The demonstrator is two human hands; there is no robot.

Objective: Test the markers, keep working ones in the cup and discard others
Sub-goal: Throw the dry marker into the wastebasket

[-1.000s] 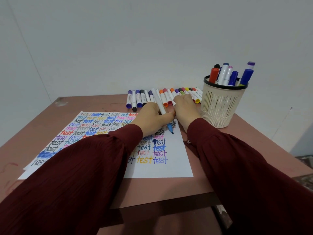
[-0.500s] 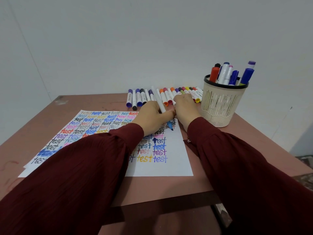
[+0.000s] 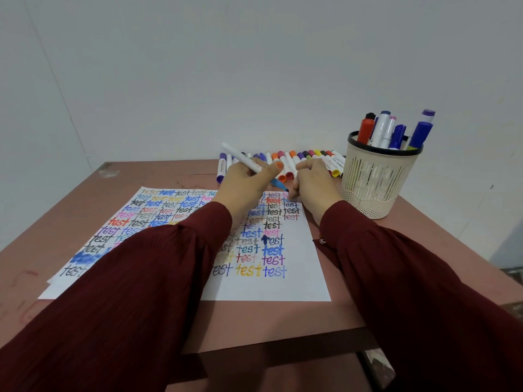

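Observation:
My left hand (image 3: 243,190) grips a white marker (image 3: 242,158) with a blue tip, held slanted just above the top right of the test paper (image 3: 268,287). The uncapped tip points down to the right, toward my right hand (image 3: 314,185). That hand sits with curled fingers on the paper's top right corner, and whether it holds anything is hidden. A row of capped markers (image 3: 311,158) lies along the table's far edge behind both hands. The beige cup (image 3: 376,179) with several markers stands to the right.
The paper, covered with the word "test" in many colours, lies on a reddish-brown table (image 3: 85,199) against a white wall. A second sheet peeks out under its left edge. The table's front edge is near my elbows.
My left hand has lifted the marker's tip off the paper and tilted it flatter. The two hands, which were touching, have drawn slightly apart.

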